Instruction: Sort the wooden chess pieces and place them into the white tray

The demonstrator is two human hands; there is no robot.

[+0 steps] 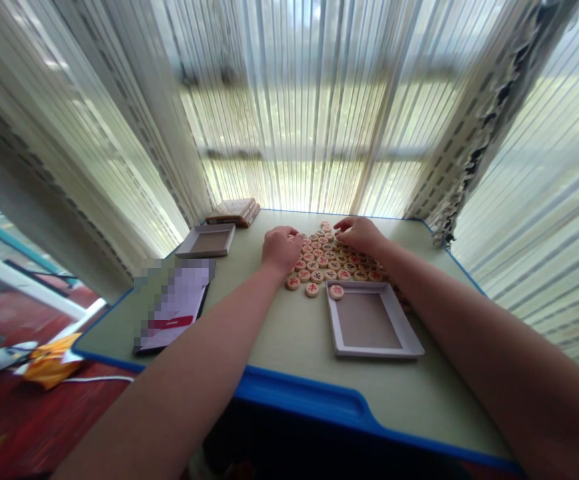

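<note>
Several round wooden chess pieces (330, 261) with red and dark characters lie spread on the green table top (289, 333). My left hand (281, 247) rests at the left edge of the pile, fingers curled over some pieces. My right hand (360, 233) lies palm down on the far right side of the pile, fingers bent and touching pieces. What either hand grips, if anything, is hidden. One piece (336, 291) sits in the top corner of an open grey box tray (413, 347) just in front of the pile.
A second grey box tray (206, 241) stands at the far left, with a folded wooden board (234, 211) behind it. A dark flat pad with blurred paper (172, 313) lies at the left front. The table has a blue rim (309, 397). Curtains hang close behind.
</note>
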